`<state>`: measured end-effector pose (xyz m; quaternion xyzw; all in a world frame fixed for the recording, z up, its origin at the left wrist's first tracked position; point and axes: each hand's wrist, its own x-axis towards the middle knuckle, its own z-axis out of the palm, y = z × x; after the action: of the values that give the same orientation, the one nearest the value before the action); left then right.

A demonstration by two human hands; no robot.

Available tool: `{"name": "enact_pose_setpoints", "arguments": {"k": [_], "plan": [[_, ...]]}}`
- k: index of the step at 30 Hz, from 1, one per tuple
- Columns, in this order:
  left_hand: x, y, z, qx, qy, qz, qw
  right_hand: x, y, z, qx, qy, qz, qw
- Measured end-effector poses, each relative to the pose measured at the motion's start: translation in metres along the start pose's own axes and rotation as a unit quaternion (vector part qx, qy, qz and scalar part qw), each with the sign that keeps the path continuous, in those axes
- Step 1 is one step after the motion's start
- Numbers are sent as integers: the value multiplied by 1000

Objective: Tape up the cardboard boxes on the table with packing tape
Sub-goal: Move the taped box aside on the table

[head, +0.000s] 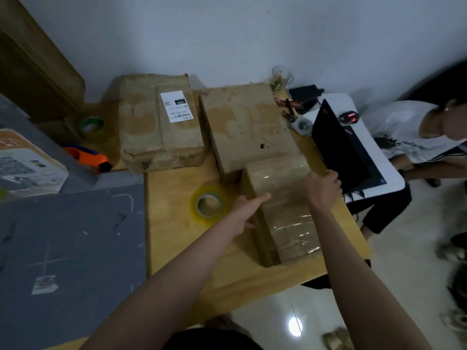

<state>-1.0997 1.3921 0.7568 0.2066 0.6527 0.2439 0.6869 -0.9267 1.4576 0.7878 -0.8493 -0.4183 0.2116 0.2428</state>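
Observation:
A long cardboard box (283, 205) wrapped in shiny clear tape lies on the wooden table (182, 238) in front of me. My left hand (249, 207) grips its left top edge, thumb on top and fingers down the side. My right hand (324, 186) holds the box's far right corner with curled fingers. A roll of clear packing tape (209, 204) lies flat on the table just left of the box. Two larger cardboard boxes stand behind: one with a white label (161, 125) at the back left, a plain one (246, 127) at the back middle.
A green tape roll (91, 126) and an orange tool (88, 156) lie at the far left. A grey board (70, 248) covers the left side. A black laptop (341, 147), a mouse (348, 117) and a glass (281, 78) are on the right. A person (414, 137) sits at the right.

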Motion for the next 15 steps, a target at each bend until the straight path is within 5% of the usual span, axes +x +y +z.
{"name": "enact_pose_setpoints", "arguments": {"k": [4, 10, 15], "plan": [[-1, -17, 25, 18, 4, 8, 1000, 5, 43, -13, -67, -138, 41, 987], [3, -27, 12, -1, 5, -13, 1000, -8, 46, -29, -90, -221, 3, 971], [1, -46, -25, -27, 21, -21, 999, -22, 23, -37, 30, -354, -48, 934]]}}
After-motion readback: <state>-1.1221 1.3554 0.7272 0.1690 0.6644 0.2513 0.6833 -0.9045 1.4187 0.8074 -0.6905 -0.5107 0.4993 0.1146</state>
